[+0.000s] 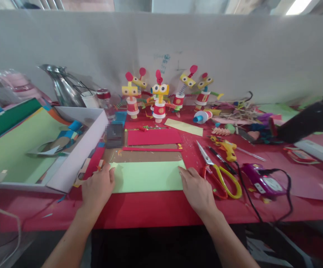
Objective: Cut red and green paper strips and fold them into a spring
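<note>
A light green sheet of paper (148, 176) lies lengthwise before me at the table's front, its long edge towards me. My left hand (98, 186) grips its left end with thumb and curled fingers. At the opposite end, my right hand (197, 188) has its fingers closed on the paper's right edge. Just behind the sheet are a brown board (144, 155), a thin red strip (152, 149) and a red paper rectangle (154, 137). Large scissors (215, 171) with red and yellow handles rest right of my right hand, blades partly apart.
Several paper-cup figures (159, 108) stand against the grey partition (94, 41). A white box (74, 149) of coloured paper is at left, near a metal jug (62, 87). On the right lie a yellow glue gun (229, 150), a black pen (222, 160) and a corded purple device (263, 180).
</note>
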Motion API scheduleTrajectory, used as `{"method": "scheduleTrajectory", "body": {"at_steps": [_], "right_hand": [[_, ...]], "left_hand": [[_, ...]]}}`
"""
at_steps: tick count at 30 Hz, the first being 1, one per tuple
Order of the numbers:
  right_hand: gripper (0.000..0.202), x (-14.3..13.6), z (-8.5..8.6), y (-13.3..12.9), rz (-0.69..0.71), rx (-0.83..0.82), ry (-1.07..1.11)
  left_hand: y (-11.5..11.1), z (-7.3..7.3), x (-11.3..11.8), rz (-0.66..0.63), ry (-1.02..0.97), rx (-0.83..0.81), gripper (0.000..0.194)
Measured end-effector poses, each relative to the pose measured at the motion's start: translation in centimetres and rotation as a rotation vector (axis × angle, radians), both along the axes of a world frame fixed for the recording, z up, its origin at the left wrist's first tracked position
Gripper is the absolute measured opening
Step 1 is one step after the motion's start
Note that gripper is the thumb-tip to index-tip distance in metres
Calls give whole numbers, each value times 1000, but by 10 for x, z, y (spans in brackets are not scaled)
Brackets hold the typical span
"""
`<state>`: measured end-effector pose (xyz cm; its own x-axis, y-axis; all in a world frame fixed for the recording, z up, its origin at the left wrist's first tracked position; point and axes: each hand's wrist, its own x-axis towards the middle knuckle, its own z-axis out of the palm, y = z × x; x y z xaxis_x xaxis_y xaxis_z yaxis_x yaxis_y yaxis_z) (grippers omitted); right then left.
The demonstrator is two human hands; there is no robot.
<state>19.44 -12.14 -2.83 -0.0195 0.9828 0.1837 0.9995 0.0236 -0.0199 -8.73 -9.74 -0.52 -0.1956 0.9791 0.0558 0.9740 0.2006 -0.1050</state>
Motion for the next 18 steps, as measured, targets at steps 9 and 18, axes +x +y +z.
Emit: {"method": "scheduleTrajectory", "body": {"at_steps": [9,18], "right_hand": [[34,-2,-4,1,2,40,-50],[59,-5,0,4,206,159,-67]], "left_hand": [[-1,-1,6,47,35,19,45],[-8,-12,1,-108,122,260,42]]}}
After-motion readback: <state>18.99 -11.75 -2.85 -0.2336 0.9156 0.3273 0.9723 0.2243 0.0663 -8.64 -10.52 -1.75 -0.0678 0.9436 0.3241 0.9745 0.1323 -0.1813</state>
